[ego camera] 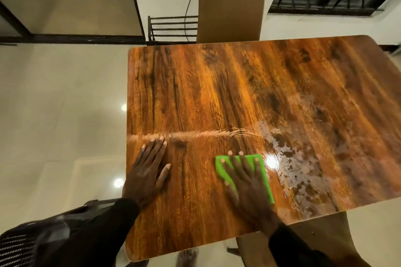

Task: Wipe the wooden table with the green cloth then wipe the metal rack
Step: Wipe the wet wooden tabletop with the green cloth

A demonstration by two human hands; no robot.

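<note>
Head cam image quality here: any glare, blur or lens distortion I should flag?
Head view: a blown-out glare spot sits on the wet wooden table just right of the green cloth; two bright light reflections show on the glossy floor; the wide-angle lens bows the table's edges; the right hand on the cloth and the left hand flat on the wood look slightly soft.

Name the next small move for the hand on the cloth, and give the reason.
Probably slide the green cloth rightward: the right hand presses it flat on the wooden table, and wet blotches glisten just to the right of it.
</note>
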